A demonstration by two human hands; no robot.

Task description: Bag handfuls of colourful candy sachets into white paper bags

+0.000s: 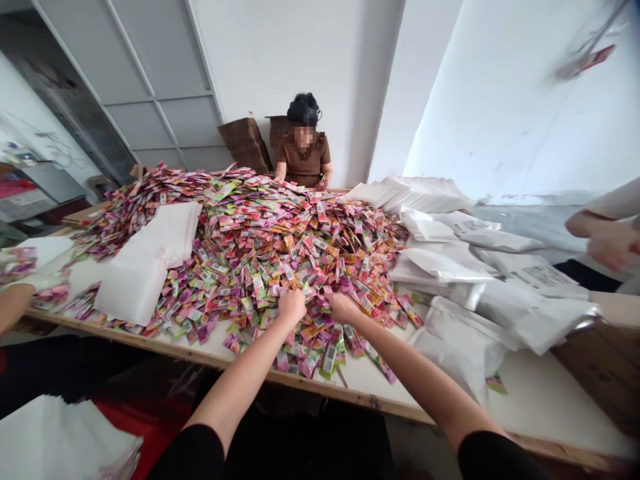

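A large heap of small colourful foil sachets, pink, green and orange with printed barcodes, covers the long table. My left hand presses into the heap's near edge, fingers down among the sachets. My right hand rests on the same edge a short way to the right, its fingers also buried. Whether either hand grips any sachets is hidden. Loose sachets lie scattered on the white tabletop below both hands.
A stack of white bags lies on the heap's left side, and white printed mailers pile up at right. A seated person faces me across the table. Another person's arm enters at left, and hands at right.
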